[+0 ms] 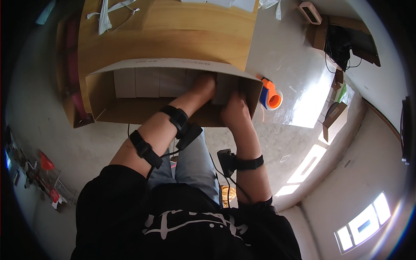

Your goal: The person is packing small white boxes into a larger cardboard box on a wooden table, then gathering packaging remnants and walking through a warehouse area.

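A large open cardboard box point(173, 65) lies in front of me at the table's near side, its opening toward me. Inside, a row of white boxes point(147, 82) stands side by side along the far wall. My left hand point(207, 85) reaches deep into the cardboard box, beside the white boxes; its fingers are hidden. My right hand point(236, 108) is also inside, near the right end, next to another pale white box point(226, 89). Its fingers are out of sight too, so I cannot tell what either hand grips.
The wooden table point(190, 39) carries white plastic strips point(105, 19) at the far left. An orange and blue tape dispenser point(272, 97) is right of the cardboard box. Black straps with cables point(186, 134) sit on my forearms. An open carton point(336, 121) lies farther right.
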Motion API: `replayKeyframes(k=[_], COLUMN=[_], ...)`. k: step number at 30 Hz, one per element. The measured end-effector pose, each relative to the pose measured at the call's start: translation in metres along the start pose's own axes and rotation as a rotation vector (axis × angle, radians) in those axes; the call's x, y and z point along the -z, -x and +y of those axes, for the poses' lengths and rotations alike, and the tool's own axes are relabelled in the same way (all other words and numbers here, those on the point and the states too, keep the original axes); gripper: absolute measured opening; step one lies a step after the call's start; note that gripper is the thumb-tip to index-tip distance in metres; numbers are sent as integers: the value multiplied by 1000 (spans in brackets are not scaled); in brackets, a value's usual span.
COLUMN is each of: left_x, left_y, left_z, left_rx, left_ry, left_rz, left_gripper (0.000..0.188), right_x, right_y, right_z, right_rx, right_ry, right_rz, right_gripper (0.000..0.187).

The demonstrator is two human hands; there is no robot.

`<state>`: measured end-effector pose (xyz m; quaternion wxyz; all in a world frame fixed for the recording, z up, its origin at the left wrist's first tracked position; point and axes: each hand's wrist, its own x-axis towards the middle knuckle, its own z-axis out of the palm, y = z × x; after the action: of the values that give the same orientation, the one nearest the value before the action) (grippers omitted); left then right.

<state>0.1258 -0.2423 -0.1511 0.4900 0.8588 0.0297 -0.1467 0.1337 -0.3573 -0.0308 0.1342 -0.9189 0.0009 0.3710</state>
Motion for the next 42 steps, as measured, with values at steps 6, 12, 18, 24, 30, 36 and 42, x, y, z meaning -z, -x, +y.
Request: replayKeyframes(k=[6, 12, 18, 24, 30, 36, 42], left_x=[13, 77, 117, 167, 236, 302, 317], left_y=[3, 22, 73, 115, 103, -20, -153], left_z=[-8, 2, -14, 25, 65, 54, 66], left_rx=[218, 362, 308, 342, 572, 186, 291], left_ry=[-148, -137, 36, 248, 656, 774, 1070], left_rz=[-7, -148, 45, 248, 264, 222, -27], left_gripper=[22, 19, 18, 17, 16, 40, 61], right_x=[3, -26, -55, 78, 169, 187, 197], right_y=[-31, -58, -83, -16, -83, -196, -205], right_z=[3, -2, -6, -51, -74, -137, -206], right_rx=[128, 397, 536, 456, 310, 160, 65], right_ry=[193, 169, 474, -231, -983, -1244, -1036], right_rz=[-263, -373, -242, -607, -231, -96, -73], right_gripper=[41, 36, 38, 18, 20, 50, 66])
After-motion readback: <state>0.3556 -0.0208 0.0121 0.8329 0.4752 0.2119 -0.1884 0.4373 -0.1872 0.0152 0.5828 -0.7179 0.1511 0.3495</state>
